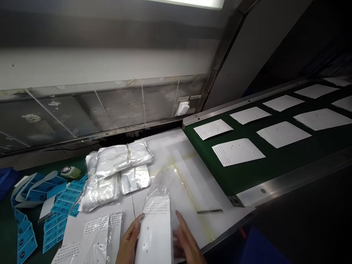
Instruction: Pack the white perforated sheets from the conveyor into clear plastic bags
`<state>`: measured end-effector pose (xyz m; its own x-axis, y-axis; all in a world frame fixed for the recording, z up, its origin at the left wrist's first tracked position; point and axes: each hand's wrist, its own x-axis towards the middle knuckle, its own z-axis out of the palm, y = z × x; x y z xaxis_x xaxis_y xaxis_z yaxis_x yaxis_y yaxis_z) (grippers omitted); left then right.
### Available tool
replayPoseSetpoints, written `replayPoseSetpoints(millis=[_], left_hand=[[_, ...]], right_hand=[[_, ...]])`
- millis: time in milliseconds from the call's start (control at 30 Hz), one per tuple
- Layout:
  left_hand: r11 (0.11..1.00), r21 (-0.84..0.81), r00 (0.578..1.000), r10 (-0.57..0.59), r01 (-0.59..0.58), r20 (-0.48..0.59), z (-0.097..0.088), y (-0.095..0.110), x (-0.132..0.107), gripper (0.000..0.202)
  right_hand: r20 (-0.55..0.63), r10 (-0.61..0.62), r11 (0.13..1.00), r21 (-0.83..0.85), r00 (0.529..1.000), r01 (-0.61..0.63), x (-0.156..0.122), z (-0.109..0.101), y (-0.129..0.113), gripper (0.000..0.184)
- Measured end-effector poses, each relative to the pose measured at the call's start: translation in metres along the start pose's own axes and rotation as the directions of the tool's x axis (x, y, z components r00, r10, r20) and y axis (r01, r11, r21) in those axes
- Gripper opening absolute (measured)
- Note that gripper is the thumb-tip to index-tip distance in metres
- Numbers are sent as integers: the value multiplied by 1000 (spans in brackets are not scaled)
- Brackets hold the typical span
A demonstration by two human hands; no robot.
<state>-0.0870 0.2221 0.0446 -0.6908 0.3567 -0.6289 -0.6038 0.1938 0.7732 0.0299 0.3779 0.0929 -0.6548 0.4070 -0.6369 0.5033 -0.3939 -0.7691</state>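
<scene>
A white perforated sheet [155, 227] sits inside a clear plastic bag [162, 183], whose loose end spreads out beyond the sheet's far edge. My left hand [129, 238] grips the left side of the bagged sheet, thumb and fingers at its edge. At the right side, my right hand [188, 240] is partly blurred, with its index finger stretched out and the fingers apart. Whether it touches the bag's edge is unclear. To the left of my left hand lie bagged white sheets [96, 234], overlapping each other.
Bundles of clear bags [121, 157] lie behind the sheets. Blue label strips [66, 205] and a small jar [70, 172] are at left. A metal strip [209, 211] lies on the white table surface [192, 183]. At right, a green conveyor [203, 157] carries several white sheets [238, 151].
</scene>
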Motion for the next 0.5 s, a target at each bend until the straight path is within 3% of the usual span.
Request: replayPoseSetpoints(millis=[133,233,367,433,500], left_hand=[[999,-13,999,-53,53,5,-13,-14,-3,56],[997,31,997,-72,72,4,-10,-9,-8,54],[996,40,997,-74,74,-20,-9,1,-18,51],[995,81,996,-59,64,-62,-17,2,-24,51],[988,146,997,-37,47,-71,-30,2,-34,50]], right_hand=[[60,-152,973,-166,987,160,20,-19,-5,51],[78,-234,909,-336,969,247,32,-18,-13,28],[94,-364,708,-619,927,341,33,-10,-10,24],[146,-367,624,-694,919,359,26,-10,0,27],[198,-249,683,-658,948,317,18,-10,12,28]])
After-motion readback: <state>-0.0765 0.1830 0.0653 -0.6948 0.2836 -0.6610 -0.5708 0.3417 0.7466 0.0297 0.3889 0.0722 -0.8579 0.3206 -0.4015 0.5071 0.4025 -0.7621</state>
